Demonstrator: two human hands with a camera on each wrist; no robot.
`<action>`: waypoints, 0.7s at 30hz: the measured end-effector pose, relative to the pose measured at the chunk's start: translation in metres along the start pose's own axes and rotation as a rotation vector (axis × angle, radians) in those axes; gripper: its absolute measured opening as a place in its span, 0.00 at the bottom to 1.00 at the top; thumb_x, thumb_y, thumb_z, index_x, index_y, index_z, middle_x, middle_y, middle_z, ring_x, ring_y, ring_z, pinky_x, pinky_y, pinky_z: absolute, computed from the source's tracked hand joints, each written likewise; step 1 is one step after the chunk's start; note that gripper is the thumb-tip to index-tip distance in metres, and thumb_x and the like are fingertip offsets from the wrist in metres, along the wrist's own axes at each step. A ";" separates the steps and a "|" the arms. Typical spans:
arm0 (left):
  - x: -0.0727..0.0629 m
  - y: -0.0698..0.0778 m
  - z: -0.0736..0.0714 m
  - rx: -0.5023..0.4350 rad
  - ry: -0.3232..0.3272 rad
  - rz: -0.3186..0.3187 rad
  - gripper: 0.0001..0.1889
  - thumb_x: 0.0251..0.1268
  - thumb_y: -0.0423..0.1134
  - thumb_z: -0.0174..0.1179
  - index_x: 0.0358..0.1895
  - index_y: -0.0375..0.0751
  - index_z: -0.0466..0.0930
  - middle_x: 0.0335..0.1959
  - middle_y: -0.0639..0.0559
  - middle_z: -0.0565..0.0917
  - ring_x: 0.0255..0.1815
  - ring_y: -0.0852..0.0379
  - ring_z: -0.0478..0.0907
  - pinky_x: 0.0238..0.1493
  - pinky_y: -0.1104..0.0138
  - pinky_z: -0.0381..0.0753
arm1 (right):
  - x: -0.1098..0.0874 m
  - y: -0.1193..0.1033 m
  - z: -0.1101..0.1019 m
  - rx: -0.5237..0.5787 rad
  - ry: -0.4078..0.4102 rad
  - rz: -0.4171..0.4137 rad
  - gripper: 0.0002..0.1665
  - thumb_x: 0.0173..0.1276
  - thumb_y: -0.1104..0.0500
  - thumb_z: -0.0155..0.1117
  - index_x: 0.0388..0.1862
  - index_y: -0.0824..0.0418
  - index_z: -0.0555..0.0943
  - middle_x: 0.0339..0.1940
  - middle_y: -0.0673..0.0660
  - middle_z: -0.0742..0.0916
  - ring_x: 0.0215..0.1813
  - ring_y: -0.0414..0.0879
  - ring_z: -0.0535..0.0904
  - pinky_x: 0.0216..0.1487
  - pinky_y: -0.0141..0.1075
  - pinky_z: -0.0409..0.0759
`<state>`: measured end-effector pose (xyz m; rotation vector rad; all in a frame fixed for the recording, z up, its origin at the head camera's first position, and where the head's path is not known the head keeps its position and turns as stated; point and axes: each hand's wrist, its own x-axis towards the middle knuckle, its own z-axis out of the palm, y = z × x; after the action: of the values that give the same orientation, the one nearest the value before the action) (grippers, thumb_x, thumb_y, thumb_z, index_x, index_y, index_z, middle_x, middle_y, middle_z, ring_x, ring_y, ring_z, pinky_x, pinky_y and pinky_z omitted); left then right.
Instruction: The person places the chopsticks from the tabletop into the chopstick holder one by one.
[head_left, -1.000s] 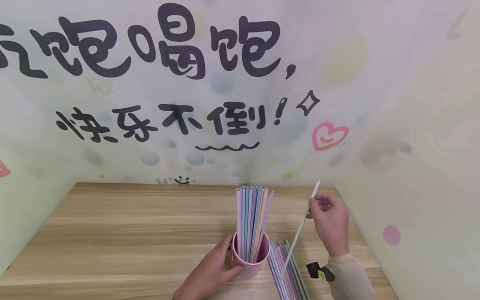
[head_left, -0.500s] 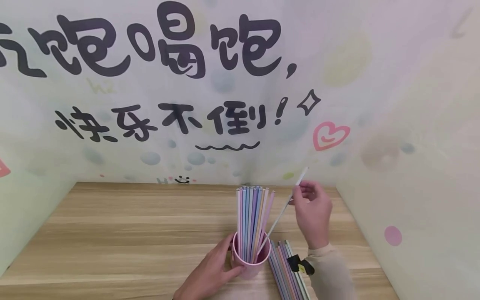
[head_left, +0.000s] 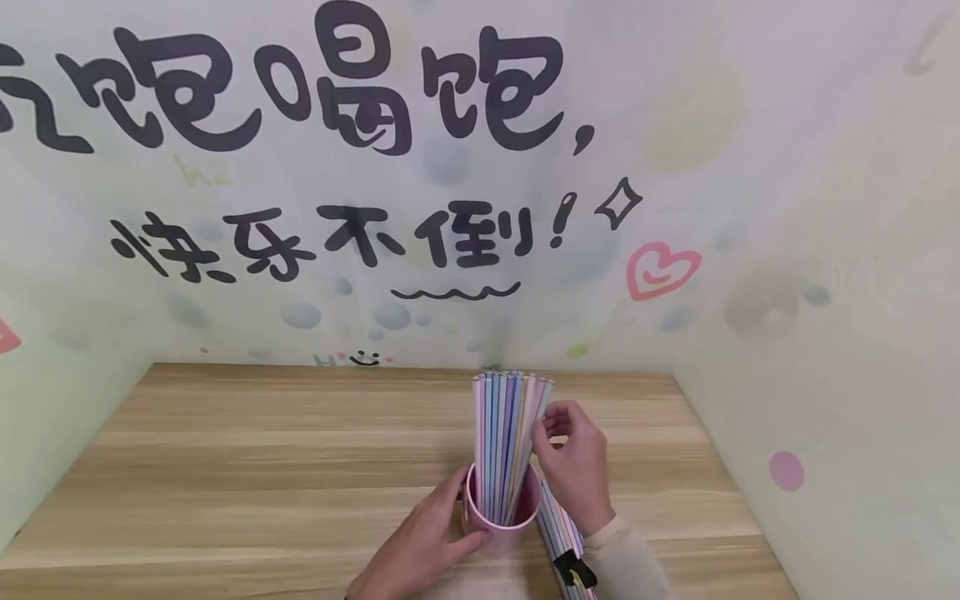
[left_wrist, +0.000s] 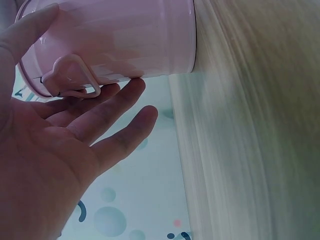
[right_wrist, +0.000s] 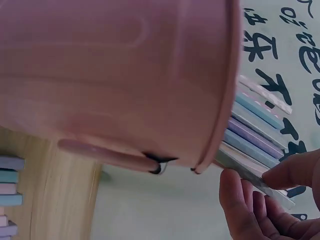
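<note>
A pink cup (head_left: pixel 501 543) with small loop handles stands on the table, and many pastel straws (head_left: pixel 497 442) lean upright in it. My left hand (head_left: pixel 422 540) holds the cup from the left, thumb at the near rim and fingers along the far side. In the left wrist view fingertips touch the cup wall beside a handle (left_wrist: pixel 80 75). My right hand (head_left: pixel 576 462) is at the right edge of the bunch, above the rim. Thumb and finger pinch a pale grey-green straw (right_wrist: pixel 245 172) whose lower part goes into the cup, as the right wrist view shows.
More straws (head_left: pixel 557 525) lie side by side on the wooden table (head_left: pixel 262 467) just right of the cup, partly hidden under my right forearm and its black wrist strap (head_left: pixel 573 571). A printed back wall (head_left: pixel 450 333) and side walls enclose the table.
My right hand has carried the pale straw left from above the loose straws, and lowered it into the cup among the others. The left hand stays on the cup.
</note>
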<state>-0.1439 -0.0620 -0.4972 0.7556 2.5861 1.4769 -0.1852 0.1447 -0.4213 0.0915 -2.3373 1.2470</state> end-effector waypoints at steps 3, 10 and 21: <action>0.000 0.001 0.000 -0.001 -0.003 -0.003 0.40 0.66 0.55 0.64 0.76 0.50 0.56 0.69 0.55 0.71 0.68 0.53 0.69 0.67 0.49 0.71 | -0.003 0.002 0.000 -0.018 0.004 -0.007 0.06 0.62 0.69 0.67 0.36 0.64 0.79 0.28 0.53 0.83 0.31 0.44 0.82 0.29 0.31 0.84; -0.001 0.000 0.000 0.009 0.001 -0.007 0.40 0.66 0.57 0.63 0.76 0.50 0.56 0.70 0.55 0.70 0.68 0.53 0.69 0.67 0.49 0.71 | -0.004 0.004 -0.003 0.015 -0.018 0.030 0.05 0.64 0.67 0.67 0.38 0.64 0.80 0.28 0.53 0.83 0.32 0.44 0.82 0.30 0.30 0.84; -0.001 -0.002 0.001 0.010 0.001 0.004 0.40 0.66 0.56 0.63 0.76 0.48 0.56 0.70 0.54 0.70 0.69 0.51 0.68 0.68 0.48 0.71 | -0.007 0.031 -0.023 0.007 0.014 0.109 0.03 0.67 0.69 0.60 0.37 0.68 0.81 0.27 0.56 0.82 0.29 0.44 0.81 0.26 0.30 0.85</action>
<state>-0.1435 -0.0626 -0.4997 0.7613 2.5966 1.4664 -0.1788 0.1794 -0.4372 -0.0423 -2.3537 1.3026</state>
